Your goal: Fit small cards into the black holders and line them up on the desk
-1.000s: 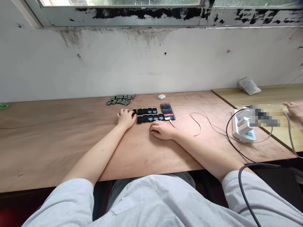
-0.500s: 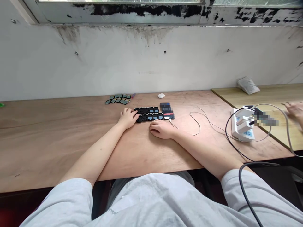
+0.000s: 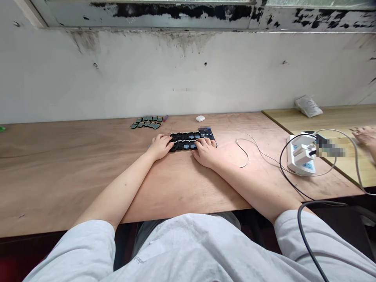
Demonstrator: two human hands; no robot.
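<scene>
Two rows of small black plastic housings lie side by side on the wooden table: a back row [image 3: 184, 136] and a front row [image 3: 179, 146]. Several of them show pale blue-grey squares inside. My left hand [image 3: 160, 146] is at the left end of both rows, its bent fingers and thumb against the end pieces. My right hand [image 3: 205, 152] bends over the right end of the front row, fingertips on the housings, covering the last ones. Just behind it is a phone [image 3: 206, 133] with a timer on its dark screen, partly hidden by the hand.
Several green-grey circuit pieces [image 3: 147, 122] lie at the back left beside a purple-handled tool [image 3: 166, 117]. A white case [image 3: 200, 118] sits near the wall. To the right are a white cable [image 3: 246, 150], a power strip [image 3: 301, 156] and another person's hand [image 3: 366, 135].
My right hand has moved up from the bare table onto the right end of the front row. The back row has shifted slightly right. The phone's screen has changed to a timer.
</scene>
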